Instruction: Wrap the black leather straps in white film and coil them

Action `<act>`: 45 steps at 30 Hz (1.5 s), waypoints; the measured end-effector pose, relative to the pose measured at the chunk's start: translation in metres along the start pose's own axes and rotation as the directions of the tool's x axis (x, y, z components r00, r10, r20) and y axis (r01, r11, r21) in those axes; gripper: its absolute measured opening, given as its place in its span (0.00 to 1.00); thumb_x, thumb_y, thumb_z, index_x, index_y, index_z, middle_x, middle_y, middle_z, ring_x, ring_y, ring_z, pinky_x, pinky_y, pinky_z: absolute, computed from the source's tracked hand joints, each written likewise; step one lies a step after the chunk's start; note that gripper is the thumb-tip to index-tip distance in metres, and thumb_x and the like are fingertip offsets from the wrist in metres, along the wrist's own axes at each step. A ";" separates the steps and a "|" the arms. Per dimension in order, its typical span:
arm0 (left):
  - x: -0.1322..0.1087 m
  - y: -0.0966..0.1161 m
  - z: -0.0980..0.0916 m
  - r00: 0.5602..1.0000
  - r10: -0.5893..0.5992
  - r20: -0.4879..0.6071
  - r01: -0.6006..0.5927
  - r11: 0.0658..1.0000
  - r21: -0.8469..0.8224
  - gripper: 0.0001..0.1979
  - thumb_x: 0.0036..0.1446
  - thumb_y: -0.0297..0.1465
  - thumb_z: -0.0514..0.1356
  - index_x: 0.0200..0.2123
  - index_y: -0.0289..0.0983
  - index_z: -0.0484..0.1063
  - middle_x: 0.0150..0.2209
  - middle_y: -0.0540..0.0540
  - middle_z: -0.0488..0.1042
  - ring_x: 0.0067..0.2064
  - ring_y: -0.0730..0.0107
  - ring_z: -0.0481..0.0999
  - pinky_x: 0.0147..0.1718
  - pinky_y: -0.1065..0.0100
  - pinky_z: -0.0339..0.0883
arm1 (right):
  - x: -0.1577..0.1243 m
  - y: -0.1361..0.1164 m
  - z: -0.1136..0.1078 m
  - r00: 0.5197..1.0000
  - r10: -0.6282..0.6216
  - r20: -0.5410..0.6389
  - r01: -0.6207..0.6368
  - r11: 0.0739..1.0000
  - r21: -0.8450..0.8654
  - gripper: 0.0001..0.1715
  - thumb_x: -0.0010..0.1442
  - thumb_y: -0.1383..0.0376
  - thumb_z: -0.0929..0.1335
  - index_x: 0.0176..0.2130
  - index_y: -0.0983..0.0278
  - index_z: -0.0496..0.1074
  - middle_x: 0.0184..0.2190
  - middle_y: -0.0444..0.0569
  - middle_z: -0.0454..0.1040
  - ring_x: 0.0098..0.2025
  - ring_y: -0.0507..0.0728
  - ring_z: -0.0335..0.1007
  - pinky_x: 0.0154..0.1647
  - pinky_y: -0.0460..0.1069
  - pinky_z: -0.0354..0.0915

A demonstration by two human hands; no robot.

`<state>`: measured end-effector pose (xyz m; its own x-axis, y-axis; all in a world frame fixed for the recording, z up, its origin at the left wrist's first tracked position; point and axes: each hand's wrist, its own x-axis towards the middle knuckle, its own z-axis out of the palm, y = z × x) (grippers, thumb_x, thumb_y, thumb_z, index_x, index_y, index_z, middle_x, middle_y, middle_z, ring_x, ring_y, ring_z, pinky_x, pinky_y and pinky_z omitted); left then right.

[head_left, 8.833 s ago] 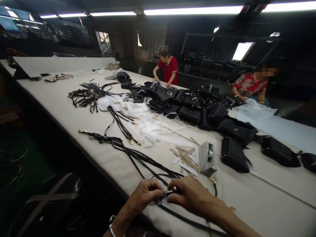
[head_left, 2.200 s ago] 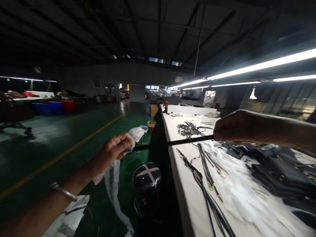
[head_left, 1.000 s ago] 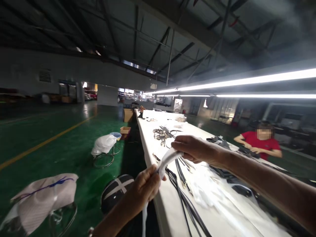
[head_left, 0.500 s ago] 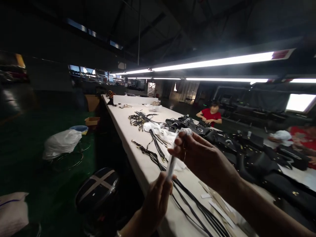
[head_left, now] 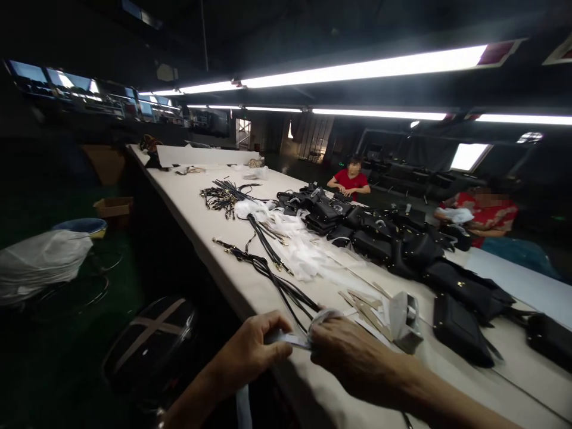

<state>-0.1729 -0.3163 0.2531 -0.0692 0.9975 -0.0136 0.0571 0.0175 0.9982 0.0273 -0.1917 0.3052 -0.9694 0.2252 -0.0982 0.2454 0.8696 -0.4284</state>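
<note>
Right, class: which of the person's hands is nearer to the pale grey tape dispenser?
The right. The right hand is just left of the tape dispenser, on the wearer's side of it; the left hand is farther left, beyond the right hand.

Strip (head_left: pixel 289 340) was white | straps (head_left: pixel 267 241) were black, their clasps (head_left: pixel 216 240) gold | bags (head_left: pixel 375 244) were black with gold studs (head_left: pixel 460 284) | table (head_left: pixel 187 205) was cream | tissue (head_left: pixel 304 256) was white | dispenser (head_left: pixel 404 322) was grey | seat (head_left: pixel 170 351) was black, its cross (head_left: pixel 156 325) tan | one shirt (head_left: pixel 351 182) was plain red, another (head_left: pixel 498 220) patterned red

Two grips (head_left: pixel 254 351), two co-workers (head_left: pixel 352 180), one dispenser (head_left: pixel 404 322)
</note>
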 end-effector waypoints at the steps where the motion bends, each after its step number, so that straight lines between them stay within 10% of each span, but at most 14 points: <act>1: 0.007 -0.005 -0.002 1.000 0.008 -0.013 -0.008 1.000 0.003 0.13 0.51 0.39 0.68 0.35 0.36 0.74 0.29 0.53 0.68 0.30 0.72 0.63 0.30 0.71 0.56 | 0.000 -0.003 0.001 0.993 0.058 0.104 -0.076 0.980 0.185 0.10 0.65 0.63 0.62 0.33 0.63 0.68 0.31 0.48 0.72 0.32 0.56 0.66 0.36 0.51 0.63; 3: 0.020 -0.014 0.000 0.999 0.049 -0.002 -0.049 0.996 -0.078 0.14 0.51 0.41 0.68 0.32 0.36 0.74 0.27 0.53 0.68 0.30 0.71 0.64 0.32 0.70 0.57 | 0.002 -0.007 0.000 0.963 0.074 0.259 -0.224 0.754 0.618 0.19 0.67 0.55 0.61 0.31 0.64 0.69 0.26 0.45 0.71 0.27 0.53 0.66 0.34 0.49 0.64; 5: 0.032 -0.021 0.010 0.996 0.089 0.019 -0.083 0.975 -0.208 0.17 0.55 0.44 0.65 0.29 0.35 0.74 0.28 0.50 0.69 0.32 0.69 0.66 0.35 0.69 0.59 | 0.006 -0.009 -0.001 0.972 0.039 0.233 -0.232 0.325 0.917 0.24 0.65 0.48 0.63 0.33 0.65 0.71 0.20 0.41 0.67 0.22 0.50 0.63 0.36 0.51 0.67; 7: 0.040 -0.028 0.026 0.995 0.095 0.034 -0.077 0.936 -0.344 0.19 0.58 0.47 0.62 0.30 0.35 0.75 0.30 0.47 0.71 0.34 0.67 0.68 0.36 0.67 0.60 | 0.011 -0.010 -0.004 0.993 0.083 0.089 -0.087 -0.027 0.996 0.23 0.61 0.49 0.68 0.36 0.67 0.73 0.19 0.39 0.64 0.21 0.49 0.62 0.38 0.53 0.69; 9: 0.045 -0.036 0.047 0.998 0.041 0.056 -0.010 0.884 -0.467 0.20 0.57 0.49 0.62 0.33 0.35 0.75 0.29 0.47 0.71 0.30 0.69 0.67 0.32 0.69 0.60 | 0.016 -0.009 -0.008 0.977 0.204 -0.061 0.097 -0.170 0.981 0.18 0.58 0.54 0.72 0.40 0.66 0.74 0.23 0.41 0.67 0.25 0.50 0.66 0.40 0.51 0.70; 12: 0.050 -0.046 0.076 0.997 -0.071 0.030 0.076 0.824 -0.561 0.21 0.59 0.51 0.59 0.39 0.38 0.71 0.22 0.53 0.65 0.19 0.77 0.56 0.20 0.72 0.48 | 0.021 -0.001 -0.011 0.863 0.409 -0.295 0.329 -0.013 0.944 0.14 0.59 0.58 0.72 0.44 0.61 0.74 0.30 0.44 0.73 0.35 0.53 0.71 0.50 0.53 0.67; 16: 0.050 -0.043 0.086 1.000 -0.020 0.017 0.024 0.940 -0.339 0.21 0.63 0.51 0.53 0.41 0.39 0.68 0.26 0.53 0.66 0.19 0.78 0.55 0.19 0.71 0.46 | 0.019 0.028 0.000 0.711 0.422 -0.562 0.285 0.557 0.780 0.10 0.65 0.58 0.68 0.46 0.57 0.70 0.37 0.47 0.75 0.43 0.58 0.72 0.50 0.55 0.66; 21: 0.059 -0.027 0.056 0.976 -0.023 0.217 0.054 0.989 -0.138 0.19 0.60 0.46 0.59 0.32 0.35 0.71 0.27 0.50 0.67 0.30 0.71 0.64 0.32 0.70 0.57 | 0.003 0.069 0.021 0.864 0.074 -0.499 0.016 0.985 0.174 0.10 0.69 0.62 0.59 0.36 0.61 0.65 0.34 0.51 0.72 0.36 0.60 0.66 0.41 0.57 0.64; 26: 0.083 -0.033 0.030 0.955 -0.151 0.256 0.169 0.984 -0.048 0.16 0.53 0.41 0.66 0.36 0.35 0.70 0.29 0.52 0.67 0.31 0.72 0.62 0.30 0.71 0.56 | -0.018 0.072 0.022 0.955 0.229 -0.187 -0.232 0.973 0.006 0.16 0.68 0.54 0.60 0.33 0.62 0.63 0.32 0.49 0.69 0.32 0.58 0.62 0.34 0.53 0.60; 30: 0.107 -0.046 0.028 0.975 -0.097 0.199 0.090 0.995 0.044 0.13 0.54 0.40 0.65 0.32 0.36 0.70 0.28 0.54 0.66 0.31 0.72 0.63 0.32 0.71 0.58 | -0.024 0.062 0.024 0.934 0.354 0.049 -0.341 0.843 0.415 0.20 0.70 0.55 0.58 0.31 0.62 0.66 0.26 0.44 0.69 0.28 0.53 0.63 0.30 0.48 0.58; 35: 0.122 -0.058 0.049 0.960 -0.024 0.279 0.073 0.983 -0.166 0.17 0.59 0.44 0.62 0.30 0.35 0.74 0.32 0.49 0.71 0.37 0.67 0.69 0.40 0.68 0.61 | -0.017 0.058 0.032 0.901 0.421 0.108 -0.188 0.154 0.970 0.28 0.66 0.46 0.60 0.36 0.67 0.73 0.16 0.40 0.64 0.18 0.49 0.57 0.22 0.45 0.55; 39: 0.117 -0.068 0.081 0.958 -0.101 0.267 0.205 0.895 -0.396 0.19 0.62 0.47 0.58 0.39 0.36 0.74 0.29 0.49 0.71 0.30 0.71 0.68 0.33 0.70 0.63 | -0.010 0.055 0.015 0.843 0.535 -0.058 0.217 -0.238 0.947 0.23 0.62 0.49 0.67 0.39 0.67 0.74 0.19 0.39 0.64 0.23 0.51 0.66 0.30 0.49 0.65; 42: 0.110 -0.078 0.101 0.980 -0.119 0.157 0.180 0.864 -0.470 0.20 0.62 0.48 0.56 0.45 0.38 0.69 0.32 0.50 0.70 0.23 0.79 0.62 0.22 0.75 0.55 | -0.006 0.058 0.002 0.708 0.665 -0.238 0.416 -0.120 0.901 0.18 0.60 0.57 0.71 0.47 0.64 0.72 0.31 0.43 0.72 0.35 0.54 0.71 0.44 0.53 0.67; 45: 0.104 -0.077 0.106 0.966 -0.105 0.237 0.198 0.888 -0.415 0.21 0.62 0.49 0.56 0.46 0.38 0.68 0.29 0.52 0.69 0.19 0.82 0.54 0.18 0.75 0.47 | -0.003 0.070 0.008 0.530 0.714 -0.458 0.386 0.277 0.880 0.18 0.64 0.59 0.69 0.52 0.60 0.68 0.38 0.45 0.74 0.42 0.56 0.70 0.51 0.54 0.64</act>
<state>-0.0791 -0.2070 0.1688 0.1631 0.9778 -0.1318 -0.3765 0.1851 0.9077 0.0474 -0.1352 0.2687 -0.3339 0.9411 0.0534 -0.3159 -0.0583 -0.9470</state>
